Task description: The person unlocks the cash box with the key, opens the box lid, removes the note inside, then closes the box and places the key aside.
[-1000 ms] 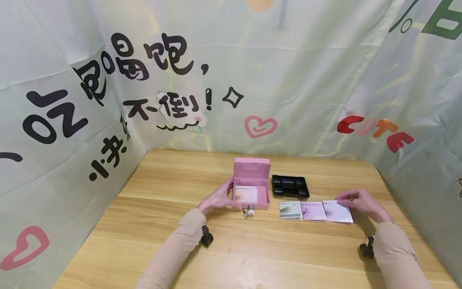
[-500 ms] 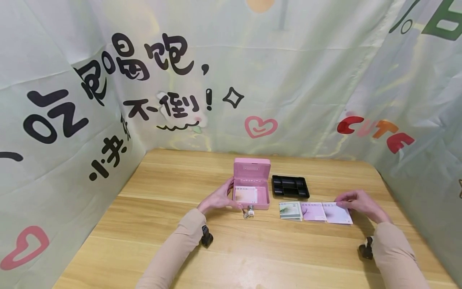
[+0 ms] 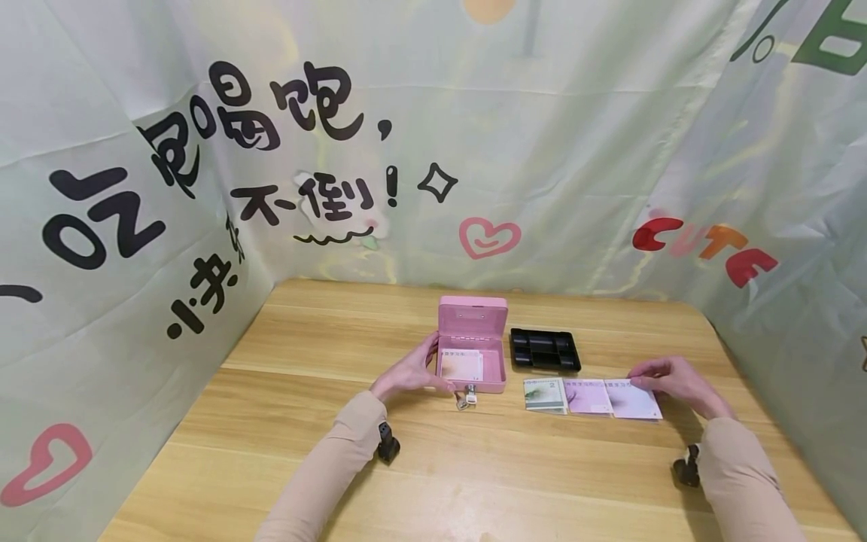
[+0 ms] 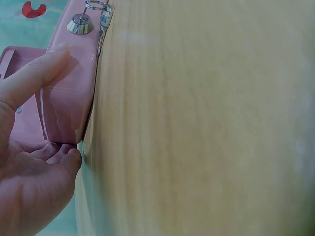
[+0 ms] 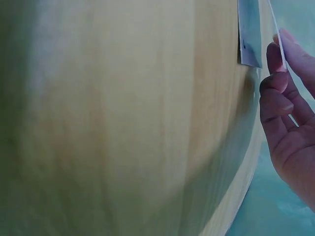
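Because the lid (image 3: 473, 316) of the pink box (image 3: 494, 369) stands open, the head view looks straight into it, where a pinkish note (image 3: 462, 366) lies flat against the left part. The left hand (image 3: 406, 373) holds the box at its left end, probably to keep it from sliding on the surface (image 3: 433, 474). Keys (image 3: 463, 403) hang at the front lock (image 3: 471, 391), likely left there so it can be turned. Just right of the box sits a black compartment tray (image 3: 545, 348); lying outside, it leaves the box's floor available. Nearer the person, a green note (image 3: 545, 396), a purple note (image 3: 588, 397) and a pale lilac note (image 3: 635, 397) form a close row, seemingly spread so each shows. The right hand (image 3: 679, 382) holds the lilac one by its far right corner, a grip that leaves most of its face uncovered.

From the left wrist, the thumb presses the front panel below the lock while the fingers curl round the box's end, a corner hold that seems meant to steady it.

From the right wrist, thumb and fingers pinch a thin white edge; whether the printed piece beside it belongs to the same note, I cannot tell.
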A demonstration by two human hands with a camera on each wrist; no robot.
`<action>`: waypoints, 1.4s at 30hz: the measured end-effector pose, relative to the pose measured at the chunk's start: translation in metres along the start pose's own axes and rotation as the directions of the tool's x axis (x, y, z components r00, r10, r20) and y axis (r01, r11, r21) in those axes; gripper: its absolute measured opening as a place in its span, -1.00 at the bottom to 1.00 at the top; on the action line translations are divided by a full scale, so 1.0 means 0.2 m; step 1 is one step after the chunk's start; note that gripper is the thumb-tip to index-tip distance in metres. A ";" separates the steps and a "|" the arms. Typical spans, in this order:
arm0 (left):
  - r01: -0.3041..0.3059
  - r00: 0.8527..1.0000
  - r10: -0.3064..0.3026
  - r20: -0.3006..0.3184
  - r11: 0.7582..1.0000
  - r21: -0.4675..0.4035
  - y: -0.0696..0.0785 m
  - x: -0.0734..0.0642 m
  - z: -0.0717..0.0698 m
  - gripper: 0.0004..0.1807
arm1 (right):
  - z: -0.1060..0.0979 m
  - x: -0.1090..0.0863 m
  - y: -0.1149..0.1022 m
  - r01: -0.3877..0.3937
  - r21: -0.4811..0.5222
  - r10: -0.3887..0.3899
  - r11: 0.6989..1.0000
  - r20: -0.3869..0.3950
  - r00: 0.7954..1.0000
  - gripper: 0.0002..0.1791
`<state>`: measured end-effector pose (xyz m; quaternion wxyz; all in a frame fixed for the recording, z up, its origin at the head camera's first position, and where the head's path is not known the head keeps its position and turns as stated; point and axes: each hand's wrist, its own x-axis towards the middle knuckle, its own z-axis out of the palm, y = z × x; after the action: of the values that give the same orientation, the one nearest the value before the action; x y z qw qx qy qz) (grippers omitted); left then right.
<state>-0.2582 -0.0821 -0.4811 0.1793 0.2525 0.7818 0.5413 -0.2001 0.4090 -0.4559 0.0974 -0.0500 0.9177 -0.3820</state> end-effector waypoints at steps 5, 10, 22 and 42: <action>0.008 1.000 -0.008 -0.004 1.000 -0.003 0.00 0.00 0.00 0.31 | 0.01 -0.01 0.01 -0.001 0.007 0.001 1.000 -0.034 0.999 -0.66; 0.028 1.000 -0.028 -0.007 1.000 -0.001 0.00 0.00 0.01 0.32 | 0.01 -0.01 -0.01 -0.028 0.025 0.029 0.999 -0.066 0.997 -0.59; -0.004 1.000 0.004 -0.005 1.000 0.012 0.00 0.00 0.01 0.29 | 0.05 -0.01 -0.15 0.011 0.023 -0.007 1.000 -0.172 0.985 -0.55; 0.058 0.998 -0.057 -0.021 0.998 0.017 0.01 -0.01 0.00 0.31 | 0.38 0.07 -0.55 0.302 0.201 -0.270 0.932 -0.173 0.947 -0.67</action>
<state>-0.2553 -0.0831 -0.4791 0.1845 0.2258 0.7952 0.5316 -0.1964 0.2765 -0.4318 -0.0202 -0.1446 0.8558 -0.4962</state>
